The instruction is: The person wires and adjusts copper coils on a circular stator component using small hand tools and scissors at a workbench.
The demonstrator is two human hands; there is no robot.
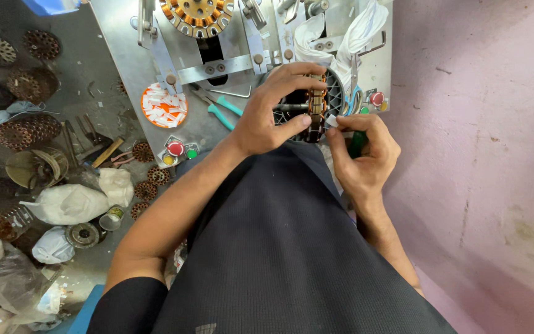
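Wound stator (316, 105) gripped under left hand (273, 111), right hand (360, 151) beside

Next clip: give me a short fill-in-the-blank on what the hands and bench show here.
1. The left hand grips a copper-wound ____ from above.
2. The right hand holds a tool with a ____ handle.
3. The pliers on the metal bench have ____ handles.
4. Left of the pliers sits a round ____ dish of white slips.

Missing words: stator; green; teal; orange
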